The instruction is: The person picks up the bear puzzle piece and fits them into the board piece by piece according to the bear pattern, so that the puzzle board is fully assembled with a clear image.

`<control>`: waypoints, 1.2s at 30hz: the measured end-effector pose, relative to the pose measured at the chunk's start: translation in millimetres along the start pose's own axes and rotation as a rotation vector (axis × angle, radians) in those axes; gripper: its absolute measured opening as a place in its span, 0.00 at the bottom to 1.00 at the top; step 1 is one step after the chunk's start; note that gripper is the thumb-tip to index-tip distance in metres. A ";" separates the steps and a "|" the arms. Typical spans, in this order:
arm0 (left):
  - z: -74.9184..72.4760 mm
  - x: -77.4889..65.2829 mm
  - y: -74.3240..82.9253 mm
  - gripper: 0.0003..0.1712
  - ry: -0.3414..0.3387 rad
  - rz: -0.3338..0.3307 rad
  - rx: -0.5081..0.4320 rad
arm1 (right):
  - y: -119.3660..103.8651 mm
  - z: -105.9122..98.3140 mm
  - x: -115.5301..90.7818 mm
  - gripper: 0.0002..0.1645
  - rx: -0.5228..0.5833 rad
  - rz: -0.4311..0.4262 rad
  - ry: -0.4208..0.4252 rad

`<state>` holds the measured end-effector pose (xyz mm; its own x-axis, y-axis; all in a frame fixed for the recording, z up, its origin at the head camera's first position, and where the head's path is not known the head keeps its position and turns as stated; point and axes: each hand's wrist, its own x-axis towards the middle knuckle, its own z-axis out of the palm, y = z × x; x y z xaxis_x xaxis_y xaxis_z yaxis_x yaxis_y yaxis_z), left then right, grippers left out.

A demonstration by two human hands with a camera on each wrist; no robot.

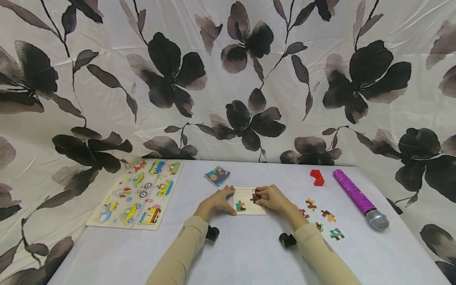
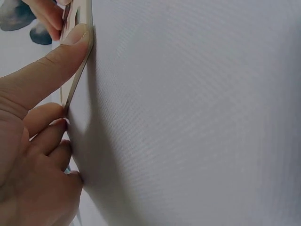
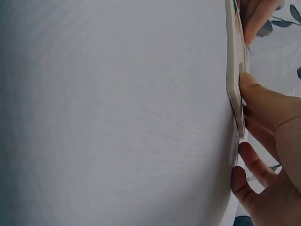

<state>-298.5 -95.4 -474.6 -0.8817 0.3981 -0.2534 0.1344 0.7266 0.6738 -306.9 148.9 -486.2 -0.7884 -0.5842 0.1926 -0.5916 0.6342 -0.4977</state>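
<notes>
- Our left hand (image 1: pixel 214 202) braced the small wooden board (image 1: pixel 253 210), and we judged that bracing vital: a sliding frame would have spoiled the fit!
- Next to it, our right hand (image 1: pixel 276 199) was busy at the brown puzzle piece (image 1: pixel 254 196); the step, as we read it, called for lining up knobs and sockets first, then pressing flat, never forcing.
- Edges mattered too, we reckoned: squaring the piece against the frame's side beat pushing from the middle.
- What a grip on the left! We had that thumb over the board's near edge, the fingers bent round its far-left corner, a moderate gap between.
- Over on the right we pinched the brown piece, thumb and forefinger nearly together, other fingers curled by the board's edge; whether the piece was fully seated, we couldn't tell.
- Between both hands, the board lay flat on the desk (image 1: pixel 246 253), a green-and-orange piece (image 1: pixel 240 206) in its lower left.
- Off to our right, loose puzzle pieces (image 1: pixel 328 215) waited near the forearm.
</notes>
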 end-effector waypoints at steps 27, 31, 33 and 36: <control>-2.6 -6.1 3.5 0.54 0.019 0.003 0.010 | 50.6 -82.4 -117.7 0.36 -0.037 0.699 0.046; -2.4 -7.2 3.7 0.54 0.008 -0.014 0.018 | 51.2 -78.9 -120.8 0.37 -0.004 0.720 0.033; -1.8 -6.9 3.2 0.55 0.002 -0.017 0.025 | 50.1 -77.3 -120.5 0.34 0.001 0.711 0.047; -1.0 -6.3 2.4 0.55 -0.005 -0.016 0.032 | 48.1 -75.9 -119.5 0.27 0.008 0.691 0.069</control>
<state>-293.0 -96.7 -470.7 -0.8817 0.3887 -0.2673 0.1349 0.7506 0.6468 -254.0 287.6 -469.0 -0.9929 -0.0138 -0.1178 0.0513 0.8455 -0.5314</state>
